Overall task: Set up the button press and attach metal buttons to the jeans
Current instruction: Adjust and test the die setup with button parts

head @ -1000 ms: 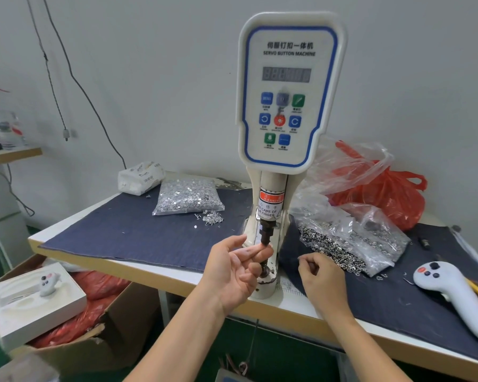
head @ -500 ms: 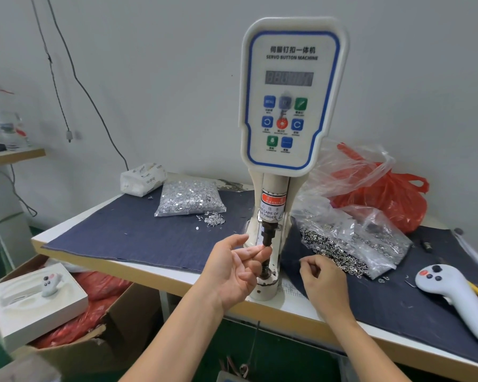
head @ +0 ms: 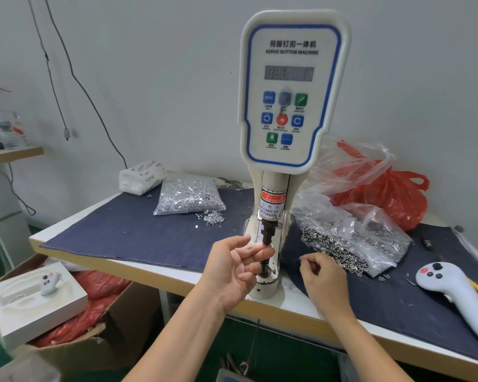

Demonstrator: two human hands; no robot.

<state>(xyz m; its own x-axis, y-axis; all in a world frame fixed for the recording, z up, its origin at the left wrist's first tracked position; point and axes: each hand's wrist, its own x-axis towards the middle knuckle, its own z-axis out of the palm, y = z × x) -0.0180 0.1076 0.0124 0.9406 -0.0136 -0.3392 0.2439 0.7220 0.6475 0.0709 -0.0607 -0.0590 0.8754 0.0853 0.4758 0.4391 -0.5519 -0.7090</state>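
Your left hand (head: 233,267) pinches the dark punch tip (head: 267,238) under the button press (head: 290,106). Your right hand (head: 322,279), fingers curled, rests beside the bag of buttons (head: 351,244) on the denim (head: 138,232); what it holds, cannot tell.

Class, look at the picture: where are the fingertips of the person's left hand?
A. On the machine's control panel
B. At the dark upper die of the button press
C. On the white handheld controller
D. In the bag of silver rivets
B: the left hand is raised with its fingertips at the dark upper die under the button press, away from the other items.
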